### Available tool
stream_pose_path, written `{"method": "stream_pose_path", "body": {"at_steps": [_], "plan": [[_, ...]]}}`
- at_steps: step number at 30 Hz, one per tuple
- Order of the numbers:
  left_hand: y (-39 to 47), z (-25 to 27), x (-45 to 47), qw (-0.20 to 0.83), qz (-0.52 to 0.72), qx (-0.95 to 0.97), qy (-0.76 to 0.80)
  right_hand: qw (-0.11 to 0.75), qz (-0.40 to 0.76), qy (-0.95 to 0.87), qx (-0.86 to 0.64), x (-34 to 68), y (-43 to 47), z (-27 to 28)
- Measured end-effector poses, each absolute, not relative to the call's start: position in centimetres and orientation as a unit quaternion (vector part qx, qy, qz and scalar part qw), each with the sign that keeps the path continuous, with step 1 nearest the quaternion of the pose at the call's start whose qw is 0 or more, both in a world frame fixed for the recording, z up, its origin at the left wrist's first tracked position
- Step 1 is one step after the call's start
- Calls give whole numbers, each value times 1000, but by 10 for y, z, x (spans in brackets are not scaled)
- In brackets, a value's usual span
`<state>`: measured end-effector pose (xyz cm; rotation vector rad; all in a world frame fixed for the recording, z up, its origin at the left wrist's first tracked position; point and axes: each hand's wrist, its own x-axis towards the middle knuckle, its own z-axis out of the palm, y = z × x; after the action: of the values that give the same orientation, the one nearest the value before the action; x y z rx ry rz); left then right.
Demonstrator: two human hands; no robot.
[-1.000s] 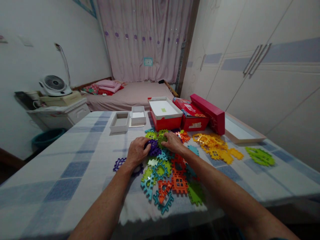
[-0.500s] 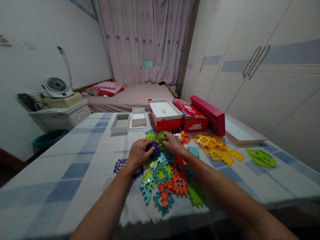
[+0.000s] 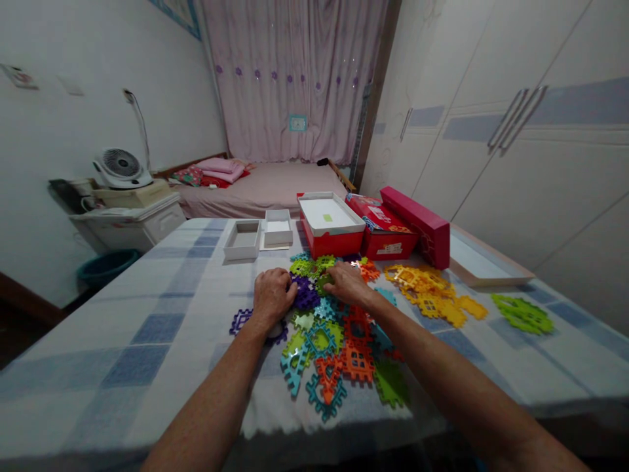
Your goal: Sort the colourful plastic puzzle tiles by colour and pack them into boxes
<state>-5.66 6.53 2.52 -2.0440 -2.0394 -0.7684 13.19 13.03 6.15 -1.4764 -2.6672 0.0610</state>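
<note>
My left hand (image 3: 273, 299) is at the left edge of the pile, fingers curled against purple toothed building pieces (image 3: 305, 292); its fingertips are partly hidden. My right hand (image 3: 346, 283) reaches in from the other side, with thumb and fingers closed at the edge of a green building piece (image 3: 323, 282). Between my forearms lie more flat interlocking pieces: teal (image 3: 293, 372), orange (image 3: 358, 362) and green (image 3: 390, 383), overlapping one another. Under and beside my left wrist are other purple pieces (image 3: 240, 321).
Yellow pieces (image 3: 426, 292) form a heap at the right, with light green ones (image 3: 521, 314) beyond. Behind the pile stand a red box with white tray (image 3: 334, 244), red boxes (image 3: 393, 246), small white boxes (image 3: 242, 252) and a shallow lid (image 3: 491, 265).
My left hand has drawn slightly away from the purple pieces, its thumb no longer stretched across them. My right hand has shifted a little toward me at the green pieces. The view has turned slightly left.
</note>
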Motion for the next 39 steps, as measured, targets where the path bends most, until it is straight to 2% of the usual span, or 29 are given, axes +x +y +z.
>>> {"method": "stream_pose_path", "body": {"at_steps": [3,9,15,21,25,28,31,36,39], "plan": [[66,24,-56,82,-269,-683,-674,70,54,-877,-472,132,134,57],[67,22,-53,61,-282,-721,-630,172,146,-878,-422,138,134,53],[69,19,-53,55,-268,-726,-631,298,226,-797,-475,139,151,61],[70,19,-53,55,-264,-725,-633,215,236,-810,-493,109,161,61],[69,21,-52,53,-264,-726,-633,202,217,-821,-488,99,157,56],[69,22,-52,53,-266,-718,-641,221,223,-828,-466,104,154,56],[70,23,-51,34,-302,-698,-648,258,294,-832,-394,113,150,58],[71,26,-49,-38,-401,-673,-621,247,382,-850,-265,120,139,64],[71,27,-46,-68,-444,-644,-619,253,405,-843,-247,120,134,65]]}}
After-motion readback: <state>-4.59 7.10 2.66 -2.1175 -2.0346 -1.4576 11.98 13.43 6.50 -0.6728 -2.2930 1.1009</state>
